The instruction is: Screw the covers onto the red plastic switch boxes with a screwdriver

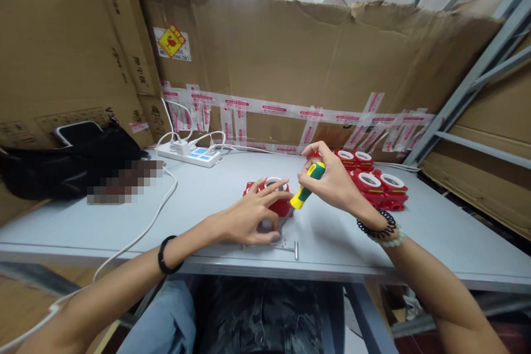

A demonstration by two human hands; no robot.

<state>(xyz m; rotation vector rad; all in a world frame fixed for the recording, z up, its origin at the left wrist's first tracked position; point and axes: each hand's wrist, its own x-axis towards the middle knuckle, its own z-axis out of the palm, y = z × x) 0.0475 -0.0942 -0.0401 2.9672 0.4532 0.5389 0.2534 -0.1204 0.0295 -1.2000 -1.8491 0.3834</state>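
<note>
My right hand (334, 177) grips a screwdriver (307, 186) by its green and yellow handle. The shaft slants down to the left, its tip close to my left fingertips. My left hand (253, 215) rests low over the table, thumb and index finger brought together; whatever they pinch is too small to make out. Its other fingers stretch across a red housing (284, 207) with a white ring on top, which they partly hide. Just in front of that hand lies a metal T-handled tool (296, 250), partly covered.
Several red housings (379, 191) with white rings stand at the right rear. A white power strip (189, 154) with plugs and cables sits at the back left. A black bag (83, 160) with a phone (78, 133) lies at far left. Cardboard (265, 55) walls the table's rear.
</note>
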